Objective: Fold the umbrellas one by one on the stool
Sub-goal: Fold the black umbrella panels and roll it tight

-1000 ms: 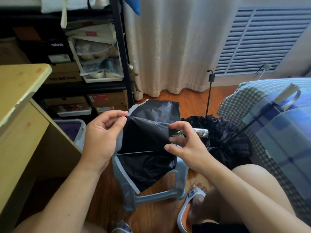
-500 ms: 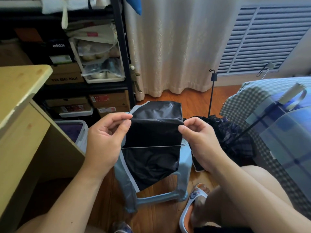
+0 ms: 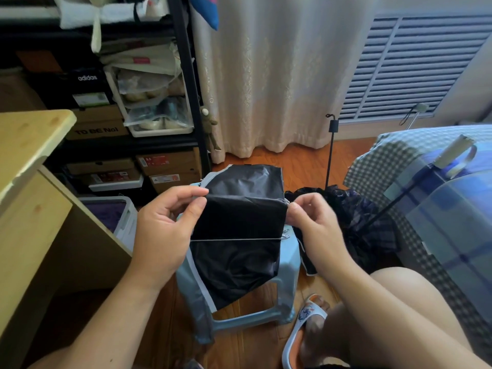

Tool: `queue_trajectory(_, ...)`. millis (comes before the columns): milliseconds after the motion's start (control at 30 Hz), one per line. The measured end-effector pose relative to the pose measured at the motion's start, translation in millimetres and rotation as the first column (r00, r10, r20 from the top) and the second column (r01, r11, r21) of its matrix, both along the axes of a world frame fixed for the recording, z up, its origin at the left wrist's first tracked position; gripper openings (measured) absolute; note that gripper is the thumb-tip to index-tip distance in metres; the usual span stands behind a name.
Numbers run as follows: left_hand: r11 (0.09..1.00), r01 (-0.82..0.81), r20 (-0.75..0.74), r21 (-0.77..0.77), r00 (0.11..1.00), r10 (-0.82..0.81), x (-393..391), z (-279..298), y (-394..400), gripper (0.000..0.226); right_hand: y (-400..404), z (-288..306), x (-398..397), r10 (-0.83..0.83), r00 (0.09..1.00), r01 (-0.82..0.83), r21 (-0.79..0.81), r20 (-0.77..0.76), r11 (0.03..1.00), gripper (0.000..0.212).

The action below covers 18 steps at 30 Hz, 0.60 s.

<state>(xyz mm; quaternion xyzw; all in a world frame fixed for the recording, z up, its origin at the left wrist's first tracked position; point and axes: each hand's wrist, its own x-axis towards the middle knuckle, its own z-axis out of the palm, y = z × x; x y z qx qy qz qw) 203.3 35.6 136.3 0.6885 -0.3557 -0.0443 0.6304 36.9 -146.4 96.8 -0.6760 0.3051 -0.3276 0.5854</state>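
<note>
Both hands' grip pinches black umbrella canopy

On my left the wooden desk crowds close; on my right the bed and a dark umbrella heap block the floor. Bare floorboards beyond the stool give me open passage toward the curtain.
</note>
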Motion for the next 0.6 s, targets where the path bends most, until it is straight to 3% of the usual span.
queue_trajectory(100,1.0,0.021,-0.01,0.015,1.0,-0.021,-1.1,-1.2,-0.8,0.02,9.1,-2.4,2.2,0.095,0.995,-0.095,0.023,-0.03,0.995,0.008)
queue_trajectory(300,1.0,0.012,-0.008,0.007,1.0,-0.012,0.0,0.1,1.1,0.021,1.2,-0.7,3.1,0.042,0.983,-0.06,0.095,0.179,0.994,0.002)
queue_trajectory(600,1.0,0.007,0.017,0.006,1.0,-0.007,-2.8,5.6,4.3,0.02,6.0,3.1,-2.6,0.071,0.991,-0.073,0.012,0.111,0.997,0.052)
